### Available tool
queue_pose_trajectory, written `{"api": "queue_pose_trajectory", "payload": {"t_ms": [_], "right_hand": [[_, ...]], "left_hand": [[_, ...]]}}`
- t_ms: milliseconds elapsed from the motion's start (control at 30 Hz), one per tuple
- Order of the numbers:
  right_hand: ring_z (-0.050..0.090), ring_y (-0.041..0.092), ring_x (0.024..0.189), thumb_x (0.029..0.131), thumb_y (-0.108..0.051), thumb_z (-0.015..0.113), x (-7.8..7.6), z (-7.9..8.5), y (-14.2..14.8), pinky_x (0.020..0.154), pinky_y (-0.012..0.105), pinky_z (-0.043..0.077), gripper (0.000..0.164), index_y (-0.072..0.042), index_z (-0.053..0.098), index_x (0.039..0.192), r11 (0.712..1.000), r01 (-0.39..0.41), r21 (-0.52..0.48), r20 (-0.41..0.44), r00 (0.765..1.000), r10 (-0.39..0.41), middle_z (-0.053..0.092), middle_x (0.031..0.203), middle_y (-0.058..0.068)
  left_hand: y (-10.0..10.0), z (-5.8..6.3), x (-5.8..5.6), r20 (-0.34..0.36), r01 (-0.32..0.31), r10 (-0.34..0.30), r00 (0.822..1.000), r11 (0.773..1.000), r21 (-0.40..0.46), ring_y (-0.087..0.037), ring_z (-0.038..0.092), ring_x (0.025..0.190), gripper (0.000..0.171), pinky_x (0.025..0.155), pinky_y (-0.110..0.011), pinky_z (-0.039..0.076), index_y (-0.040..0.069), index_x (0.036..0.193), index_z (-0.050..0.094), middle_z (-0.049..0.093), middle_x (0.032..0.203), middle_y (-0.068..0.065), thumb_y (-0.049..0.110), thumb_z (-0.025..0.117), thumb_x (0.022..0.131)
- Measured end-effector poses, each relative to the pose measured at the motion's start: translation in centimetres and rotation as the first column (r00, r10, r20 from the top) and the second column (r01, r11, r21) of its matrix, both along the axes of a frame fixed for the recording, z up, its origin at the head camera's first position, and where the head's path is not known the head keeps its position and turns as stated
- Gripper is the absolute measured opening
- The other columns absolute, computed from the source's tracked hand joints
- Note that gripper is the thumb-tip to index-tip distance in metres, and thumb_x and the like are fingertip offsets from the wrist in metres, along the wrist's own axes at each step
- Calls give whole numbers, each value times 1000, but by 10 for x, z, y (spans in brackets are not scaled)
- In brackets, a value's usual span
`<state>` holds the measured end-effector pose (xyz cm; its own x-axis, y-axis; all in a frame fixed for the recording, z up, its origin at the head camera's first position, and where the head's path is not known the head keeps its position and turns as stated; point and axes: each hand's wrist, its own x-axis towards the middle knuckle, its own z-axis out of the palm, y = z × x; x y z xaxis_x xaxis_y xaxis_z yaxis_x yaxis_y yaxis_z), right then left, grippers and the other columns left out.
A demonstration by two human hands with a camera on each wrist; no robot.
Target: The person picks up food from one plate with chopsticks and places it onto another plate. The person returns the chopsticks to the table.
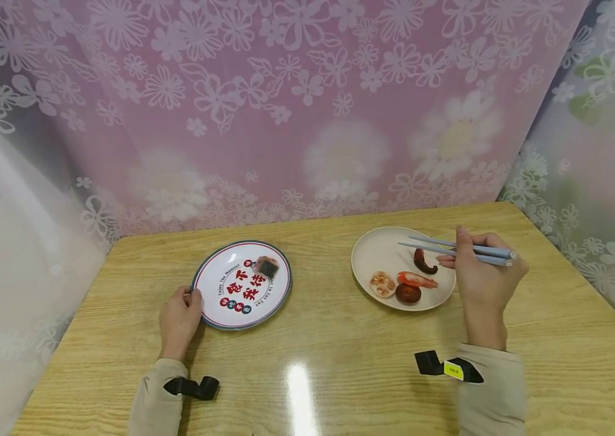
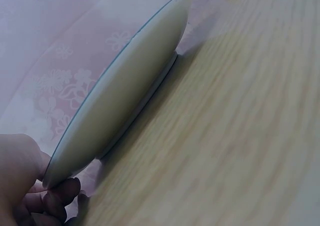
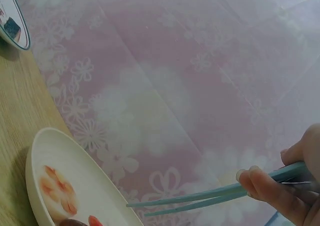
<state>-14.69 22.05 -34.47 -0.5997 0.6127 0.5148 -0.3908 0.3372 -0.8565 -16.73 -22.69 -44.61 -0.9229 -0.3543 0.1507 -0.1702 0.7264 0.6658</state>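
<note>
My left hand (image 1: 180, 321) pinches the near left rim of a white plate (image 1: 215, 297) with red lettering and a blue edge; its thumb is on top and fingers are underneath in the left wrist view. On that plate sits a small rice piece with a dark wrap (image 1: 266, 267). My right hand (image 1: 484, 275) grips a pair of blue-grey chopsticks (image 1: 438, 247), tips slightly apart with nothing between them. They point left over a cream plate (image 1: 364, 254). On it lie a lotus root slice (image 1: 382, 284), a shrimp (image 1: 416, 280), a round brown piece (image 1: 408, 294) and a dark curled piece (image 1: 424, 261).
Both plates stand on a wooden table (image 1: 318, 339), with bare wood between them. A pink floral curtain (image 1: 286, 121) hangs behind the far edge, and more patterned cloth (image 1: 607, 181) closes off the right side.
</note>
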Motion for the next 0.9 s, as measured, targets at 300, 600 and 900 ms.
{"api": "queue_pose_trajectory", "payload": {"t_ms": [300,600,900], "right_hand": [[60,4,42,89,-17,68,4,0,9,44,19,47,35,10,58,68,995,97,0,150,984,-96,60,52,-8],[59,0,43,92,-28,64,6,1,7,38,16,40,38,6,61,73,991,122,56,238,962,-132,55,50,-22],[59,-3,44,93,-34,62,6,1,8,37,16,37,41,2,61,74,994,102,41,348,931,-110,56,47,-19]], "left_hand": [[0,2,1,10,1,-1,1000,1000,-7,-30,57,71,32,61,-34,38,-8,109,62,62,76,-16,17,49,96],[0,1,2,14,-4,4,1000,1000,10,-28,56,69,32,58,-31,37,-9,110,61,61,76,-16,17,48,97],[1,1,1,-3,-2,2,1000,1000,0,-29,57,71,33,60,-32,38,-9,111,61,62,76,-16,17,48,96]]}}
